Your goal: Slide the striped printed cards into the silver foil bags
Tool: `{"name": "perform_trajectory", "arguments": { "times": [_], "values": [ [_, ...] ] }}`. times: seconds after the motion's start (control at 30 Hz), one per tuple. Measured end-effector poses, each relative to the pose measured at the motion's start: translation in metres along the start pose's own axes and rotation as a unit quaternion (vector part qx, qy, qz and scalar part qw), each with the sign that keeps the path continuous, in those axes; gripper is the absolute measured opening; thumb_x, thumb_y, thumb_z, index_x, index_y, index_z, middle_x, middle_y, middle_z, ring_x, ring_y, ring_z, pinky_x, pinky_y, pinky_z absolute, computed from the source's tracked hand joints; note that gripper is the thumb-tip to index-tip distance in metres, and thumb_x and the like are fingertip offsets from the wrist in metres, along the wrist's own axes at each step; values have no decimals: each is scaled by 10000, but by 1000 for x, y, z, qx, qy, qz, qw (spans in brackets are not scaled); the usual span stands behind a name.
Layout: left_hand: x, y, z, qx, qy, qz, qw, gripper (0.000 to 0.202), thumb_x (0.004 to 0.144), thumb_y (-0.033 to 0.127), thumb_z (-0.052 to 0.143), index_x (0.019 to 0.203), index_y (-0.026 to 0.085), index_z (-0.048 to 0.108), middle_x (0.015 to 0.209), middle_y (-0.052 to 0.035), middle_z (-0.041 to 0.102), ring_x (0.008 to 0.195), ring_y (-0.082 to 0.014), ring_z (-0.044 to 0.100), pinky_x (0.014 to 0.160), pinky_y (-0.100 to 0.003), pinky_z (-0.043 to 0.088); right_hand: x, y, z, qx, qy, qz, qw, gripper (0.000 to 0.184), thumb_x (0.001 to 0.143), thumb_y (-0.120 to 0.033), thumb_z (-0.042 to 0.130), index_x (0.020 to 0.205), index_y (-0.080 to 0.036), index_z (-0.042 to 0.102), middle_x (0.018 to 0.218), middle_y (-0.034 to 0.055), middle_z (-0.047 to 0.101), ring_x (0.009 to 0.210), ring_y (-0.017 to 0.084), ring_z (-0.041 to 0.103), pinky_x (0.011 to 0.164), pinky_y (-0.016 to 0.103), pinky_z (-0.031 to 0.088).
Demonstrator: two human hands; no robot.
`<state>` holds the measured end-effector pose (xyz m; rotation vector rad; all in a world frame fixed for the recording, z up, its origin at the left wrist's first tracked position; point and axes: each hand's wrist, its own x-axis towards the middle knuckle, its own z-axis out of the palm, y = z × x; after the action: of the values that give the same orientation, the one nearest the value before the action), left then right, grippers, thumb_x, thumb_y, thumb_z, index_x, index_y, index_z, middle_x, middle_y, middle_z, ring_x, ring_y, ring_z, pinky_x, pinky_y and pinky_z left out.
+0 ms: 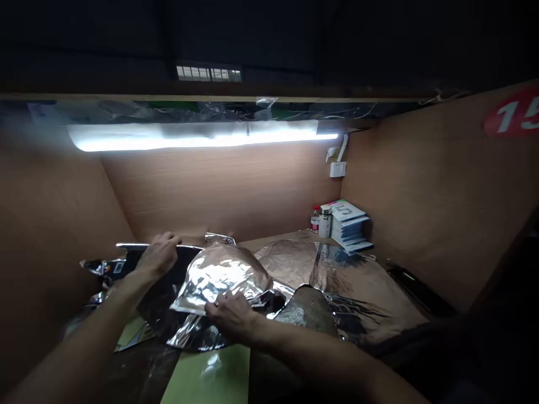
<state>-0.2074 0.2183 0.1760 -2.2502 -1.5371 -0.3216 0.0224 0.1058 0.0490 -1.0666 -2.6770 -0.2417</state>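
Note:
A shiny silver foil bag (227,268), bulging and crinkled, lies in front of me at the middle of the worktop. My right hand (233,315) grips its near edge, with the fingers bent over the foil. To its left, my left hand (159,256) has its fingers curled over the top edge of a dark glossy sheet (185,275). Whether this sheet belongs to the silver bag I cannot tell. Under both spreads a yellow-green sheet (210,373), partly covered. Beside my right wrist a grey, curved shiny piece (309,307) stands up.
Large foil sheets (357,286) cover the right side of the worktop. At the back right stand a stack of white booklets (347,224), a white flask (324,221) and a red-capped bottle (315,219). Wooden panels (429,196) enclose the bench, under a tube light (202,139).

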Motion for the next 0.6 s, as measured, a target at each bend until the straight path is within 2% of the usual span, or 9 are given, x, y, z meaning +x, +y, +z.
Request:
{"name": "perform_trajectory", "arguments": {
  "times": [0.07,0.17,0.23,0.3,0.33,0.4,0.5,0.57,0.6],
  "values": [
    [-24,33,11,-44,-4,-26,999,425,1017,192,295,1086,126,708,1090,-169,723,987,-286,678,877,-386,507,4,1,2,89,-39,41,994,322,934,-337,662,1228,-208,639,1067,121,741,927,298,703,838,496,576],
    [-86,87,45,-108,-56,-17,992,479,1070,352,270,1195,181,699,1111,-102,753,978,-222,705,847,-316,530,-5,38,-16,194,-24,235,952,246,993,-325,563,1122,-179,714,1138,158,740,1065,312,681,983,507,500],
    [-128,115,70,-141,-106,-16,984,508,1051,449,330,1363,191,637,1253,-114,734,1089,-249,697,920,-352,535,-20,73,-31,210,-10,336,918,335,1059,-313,447,1124,-120,713,1193,233,709,1156,355,651,979,530,488],
    [-159,132,90,-164,-152,-26,974,589,1003,507,403,1464,180,570,1362,-150,685,1211,-314,647,1020,-435,501,-33,100,-41,253,-38,387,886,299,1040,-342,544,1039,-100,721,1070,215,730,1060,355,687,896,494,532],
    [-168,138,96,-169,-164,-31,971,637,978,537,433,1485,171,553,1375,-168,672,1242,-344,623,1050,-471,479,-36,108,-44,285,-55,400,869,265,1012,-350,618,998,-104,718,1001,170,734,979,324,705,844,453,555],
    [-177,144,103,-170,-159,-40,972,737,927,617,485,1500,155,537,1353,-189,669,1244,-378,608,1069,-510,457,-33,112,-50,360,-76,403,838,234,980,-352,701,989,-118,700,933,78,715,835,227,701,742,361,582],
    [-168,144,99,-181,-114,-60,975,901,840,682,584,1530,112,482,1444,-217,606,1271,-389,597,1052,-495,478,0,98,-72,483,-53,379,788,204,1037,-332,639,1006,-132,656,841,-7,650,654,110,623,612,253,569],
    [-153,136,86,-187,-41,-89,978,855,841,572,615,1539,103,463,1501,-208,577,1294,-358,600,1028,-440,498,34,89,-99,561,-8,344,753,222,1069,-250,563,885,-132,600,669,-54,530,522,74,519,548,220,548],
    [-143,128,76,-181,4,-116,977,760,867,500,592,1517,119,498,1456,-189,626,1242,-333,640,971,-403,521,50,87,-116,599,18,318,735,254,1073,-222,539,832,-143,563,611,-74,465,484,65,474,538,216,552]
  ]
}}
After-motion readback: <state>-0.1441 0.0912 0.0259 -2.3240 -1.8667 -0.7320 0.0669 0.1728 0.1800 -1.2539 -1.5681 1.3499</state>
